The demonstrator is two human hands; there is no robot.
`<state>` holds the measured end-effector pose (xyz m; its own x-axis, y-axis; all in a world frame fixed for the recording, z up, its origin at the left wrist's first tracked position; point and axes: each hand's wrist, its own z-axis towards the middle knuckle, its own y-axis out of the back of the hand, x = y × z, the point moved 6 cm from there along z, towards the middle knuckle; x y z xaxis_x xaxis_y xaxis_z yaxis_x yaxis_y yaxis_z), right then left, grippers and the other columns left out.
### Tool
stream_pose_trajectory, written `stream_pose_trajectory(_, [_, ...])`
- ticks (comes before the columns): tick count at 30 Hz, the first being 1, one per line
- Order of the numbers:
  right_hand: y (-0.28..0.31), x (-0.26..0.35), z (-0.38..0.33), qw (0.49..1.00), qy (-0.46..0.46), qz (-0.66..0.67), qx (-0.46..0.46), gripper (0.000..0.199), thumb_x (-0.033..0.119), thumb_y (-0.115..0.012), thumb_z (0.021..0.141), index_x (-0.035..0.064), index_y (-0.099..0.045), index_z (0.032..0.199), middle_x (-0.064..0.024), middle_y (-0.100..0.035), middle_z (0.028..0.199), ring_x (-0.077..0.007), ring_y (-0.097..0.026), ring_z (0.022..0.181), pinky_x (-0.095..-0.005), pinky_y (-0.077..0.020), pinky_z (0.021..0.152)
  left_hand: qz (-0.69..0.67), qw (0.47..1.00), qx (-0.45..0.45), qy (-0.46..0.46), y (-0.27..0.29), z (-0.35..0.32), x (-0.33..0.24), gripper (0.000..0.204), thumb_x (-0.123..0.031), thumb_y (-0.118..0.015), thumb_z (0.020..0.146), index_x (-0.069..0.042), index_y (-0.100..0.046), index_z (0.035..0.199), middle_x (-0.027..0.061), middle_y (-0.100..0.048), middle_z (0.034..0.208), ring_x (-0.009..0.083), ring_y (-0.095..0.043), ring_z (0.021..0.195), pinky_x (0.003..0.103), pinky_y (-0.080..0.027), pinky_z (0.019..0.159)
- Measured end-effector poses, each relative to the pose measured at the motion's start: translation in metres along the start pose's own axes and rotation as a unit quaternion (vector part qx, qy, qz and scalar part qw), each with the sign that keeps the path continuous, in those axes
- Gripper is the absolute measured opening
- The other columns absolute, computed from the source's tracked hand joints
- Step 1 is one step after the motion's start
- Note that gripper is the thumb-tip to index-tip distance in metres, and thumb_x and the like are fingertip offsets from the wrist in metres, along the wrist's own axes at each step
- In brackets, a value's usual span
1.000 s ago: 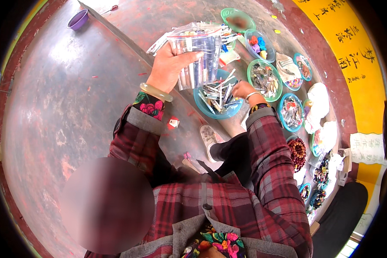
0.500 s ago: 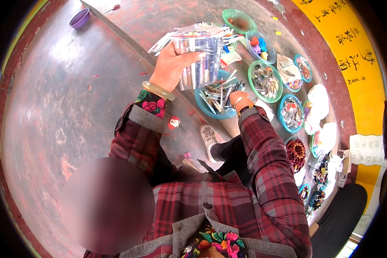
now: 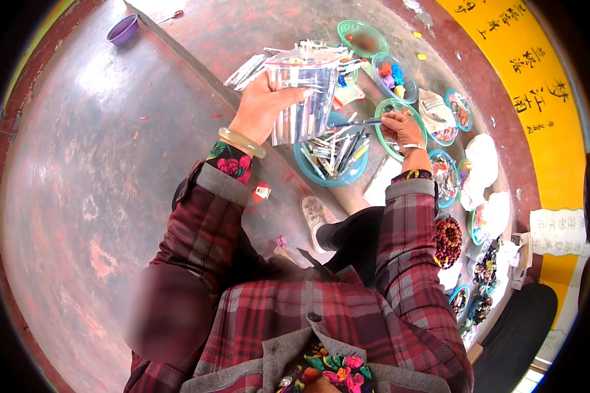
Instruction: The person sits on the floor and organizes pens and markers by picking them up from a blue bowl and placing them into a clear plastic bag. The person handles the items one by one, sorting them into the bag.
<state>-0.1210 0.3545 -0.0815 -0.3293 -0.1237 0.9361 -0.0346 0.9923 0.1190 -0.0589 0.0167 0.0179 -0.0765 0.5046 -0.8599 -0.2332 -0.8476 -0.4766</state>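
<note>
My left hand (image 3: 252,112) is closed round a clear zip bag (image 3: 306,72) packed with pens, raised above the floor. Between the fingers of my right hand (image 3: 403,130) is a dark, slim pen (image 3: 366,122), its far end pointing left toward the bag. Below the bag stands a blue basin (image 3: 358,172) with a heap of loose pens (image 3: 339,154) in it. Part of the basin is hidden behind the bag. Behind my right hand is a green basin (image 3: 389,105) of small mixed items.
Bundled white pens (image 3: 244,71) lie beyond my left hand. Bowls of small goods, among them dark red beads (image 3: 448,242), line the right side with white bags (image 3: 480,162). A purple bowl (image 3: 122,30) sits far left. My shoe (image 3: 316,219) is below the blue basin.
My right hand has risen from the blue basin and moved right and up, now with a pen in its fingers. The left hand and bag have shifted only slightly.
</note>
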Motion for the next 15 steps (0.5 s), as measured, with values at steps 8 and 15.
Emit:
stream_pose_trajectory(8, [-0.001,0.062,-0.027,0.943,0.176,0.279,0.041,0.012,0.009,-0.062,0.086,0.0013,-0.062,0.096,-0.0067,-0.065,0.083,-0.0172,-0.065,0.07,-0.0247,-0.0493,0.054,-0.005,0.999,-0.01,0.046,-0.004,-0.002,0.007,0.033,0.001,-0.061,0.082,0.002,-0.054,0.114,0.0079,-0.064,0.102,0.0149,-0.063,0.088,0.03,-0.051,0.08])
stream_pose_trajectory(15, [-0.013,0.093,-0.046,0.898,0.239,0.367,0.051,0.009,0.009,-0.063,0.086,0.0034,-0.061,0.093,-0.0063,-0.065,0.083,-0.0173,-0.062,0.069,-0.0249,-0.0483,0.057,0.001,0.993,0.052,0.108,-0.017,-0.007,0.021,0.036,0.002,-0.062,0.08,0.003,-0.053,0.115,0.008,-0.064,0.104,0.015,-0.062,0.091,0.03,-0.051,0.08])
